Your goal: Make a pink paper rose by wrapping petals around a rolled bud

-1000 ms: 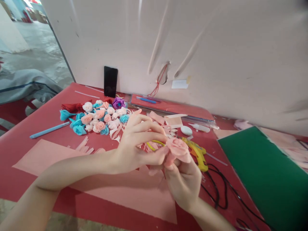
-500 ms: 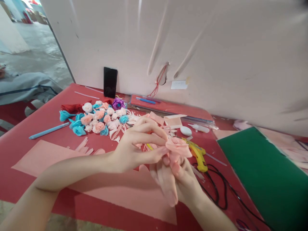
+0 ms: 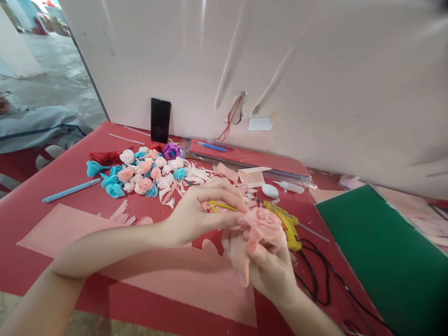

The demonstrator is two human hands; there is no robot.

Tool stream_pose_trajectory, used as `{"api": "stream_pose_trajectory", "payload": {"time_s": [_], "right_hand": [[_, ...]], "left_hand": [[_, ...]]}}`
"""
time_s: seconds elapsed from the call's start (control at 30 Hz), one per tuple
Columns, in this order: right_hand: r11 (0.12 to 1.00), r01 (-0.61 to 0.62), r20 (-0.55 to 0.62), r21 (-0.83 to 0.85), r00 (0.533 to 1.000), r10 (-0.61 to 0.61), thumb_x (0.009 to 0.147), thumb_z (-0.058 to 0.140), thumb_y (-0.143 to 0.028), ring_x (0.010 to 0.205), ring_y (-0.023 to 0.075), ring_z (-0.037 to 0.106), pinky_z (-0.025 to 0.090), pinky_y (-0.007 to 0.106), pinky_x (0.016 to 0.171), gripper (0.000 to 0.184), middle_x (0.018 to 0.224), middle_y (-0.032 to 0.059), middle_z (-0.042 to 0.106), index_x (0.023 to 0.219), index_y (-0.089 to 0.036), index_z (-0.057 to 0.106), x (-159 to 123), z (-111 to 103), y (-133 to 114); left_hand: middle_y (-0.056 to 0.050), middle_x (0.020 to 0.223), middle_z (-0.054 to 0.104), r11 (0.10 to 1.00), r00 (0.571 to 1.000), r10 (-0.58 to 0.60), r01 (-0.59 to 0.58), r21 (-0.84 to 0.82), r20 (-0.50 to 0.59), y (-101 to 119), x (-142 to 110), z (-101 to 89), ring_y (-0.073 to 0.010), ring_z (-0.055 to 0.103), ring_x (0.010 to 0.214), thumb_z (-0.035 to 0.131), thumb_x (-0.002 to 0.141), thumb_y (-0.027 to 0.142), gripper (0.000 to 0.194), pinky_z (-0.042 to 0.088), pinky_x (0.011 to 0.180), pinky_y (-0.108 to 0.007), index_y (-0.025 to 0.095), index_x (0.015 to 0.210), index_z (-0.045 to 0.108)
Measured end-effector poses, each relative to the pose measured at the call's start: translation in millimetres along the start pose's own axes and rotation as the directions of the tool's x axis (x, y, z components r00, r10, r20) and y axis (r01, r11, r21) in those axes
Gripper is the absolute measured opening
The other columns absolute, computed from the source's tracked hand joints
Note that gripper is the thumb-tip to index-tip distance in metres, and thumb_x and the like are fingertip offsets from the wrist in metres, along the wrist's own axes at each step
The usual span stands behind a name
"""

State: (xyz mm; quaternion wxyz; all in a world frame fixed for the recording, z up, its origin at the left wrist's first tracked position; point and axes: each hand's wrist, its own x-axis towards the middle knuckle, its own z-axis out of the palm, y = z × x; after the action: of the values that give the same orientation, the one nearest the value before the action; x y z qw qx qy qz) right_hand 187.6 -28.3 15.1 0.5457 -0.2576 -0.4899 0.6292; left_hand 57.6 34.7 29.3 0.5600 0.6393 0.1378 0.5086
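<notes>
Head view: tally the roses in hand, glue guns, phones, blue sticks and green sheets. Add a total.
Pink paper rose, in left hand and right hand: 1
Yellow glue gun: 1
Black phone: 1
Blue sticks: 2
Green sheet: 1
Total: 6

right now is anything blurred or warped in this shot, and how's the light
Head view: even, soft light with no hard shadows; the pink crepe-paper rose and both hands, left hand and right hand, are slightly soft; the pale wall panel smears into streaks, and the red table's edge bows near the frame's sides.
</notes>
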Motion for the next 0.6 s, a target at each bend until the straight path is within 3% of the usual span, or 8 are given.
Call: {"api": "stream_pose_trajectory", "payload": {"time_s": [0.13,0.27,0.4,0.5,0.6], "right_hand": [[0.98,0.11,-0.1,-0.165,0.987,-0.128,0.086,0.055,-0.025,0.038,0.0121,0.054,0.039,0.024,0.04,0.011,0.05,-0.0045,0.063,0.079,-0.024,0.047,-3.9,-2.8,1.6],[0.947,0.17,-0.187,-0.272,0.956,-0.225,0.087,0.054,-0.017,0.041,0.0109,0.058,0.043,0.023,0.042,0.01,0.056,-0.0041,0.065,0.08,-0.023,0.049,-4.3,-3.6,1.7],[0.957,0.127,-0.217,-0.259,0.958,-0.186,0.085,0.056,-0.018,0.038,0.0089,0.057,0.046,0.023,0.043,0.011,0.064,-0.0034,0.067,0.078,-0.022,0.049,-3.5,-2.0,0.3],[0.971,0.092,-0.203,-0.223,0.969,-0.139,0.084,0.057,-0.021,0.039,0.0096,0.058,0.046,0.023,0.043,0.014,0.066,-0.0018,0.068,0.076,-0.021,0.046,-2.8,-1.5,-0.3],[0.973,0.062,-0.167,-0.223,0.981,-0.101,0.087,0.054,-0.024,0.04,0.012,0.059,0.042,0.023,0.039,0.014,0.054,-0.0029,0.064,0.077,-0.021,0.044,-2.4,-2.7,-0.5]], "left_hand": [[0.0,0.072,0.061,0.999,1.0,-0.024,0.024,-0.032,0.001,0.9,-1.0,0.5,-0.0098,0.054,0.077,0.066,0.075,0.012,0.012,0.044,0.079,-0.027,0.016,0.065,0.068],[-0.002,0.08,0.062,0.997,0.998,-0.042,0.044,-0.064,0.04,2.3,-3.1,0.3,-0.0121,0.055,0.081,0.064,0.078,0.017,0.009,0.044,0.084,-0.032,0.019,0.074,0.071],[-0.003,0.086,0.061,0.987,0.988,-0.13,0.137,-0.079,0.08,2.2,-2.6,0.2,-0.0151,0.055,0.089,0.067,0.075,0.018,0.006,0.047,0.082,-0.032,0.02,0.075,0.073],[-0.001,0.082,0.06,0.959,0.973,-0.211,0.224,-0.172,0.092,1.9,-0.3,0.4,-0.0109,0.056,0.08,0.067,0.073,0.013,0.008,0.049,0.071,-0.024,0.019,0.072,0.072],[0.0,0.081,0.06,0.929,0.958,-0.265,0.284,-0.235,0.11,1.8,1.4,0.6,-0.0069,0.055,0.07,0.067,0.071,0.011,0.009,0.049,0.063,-0.019,0.019,0.07,0.072]]}}
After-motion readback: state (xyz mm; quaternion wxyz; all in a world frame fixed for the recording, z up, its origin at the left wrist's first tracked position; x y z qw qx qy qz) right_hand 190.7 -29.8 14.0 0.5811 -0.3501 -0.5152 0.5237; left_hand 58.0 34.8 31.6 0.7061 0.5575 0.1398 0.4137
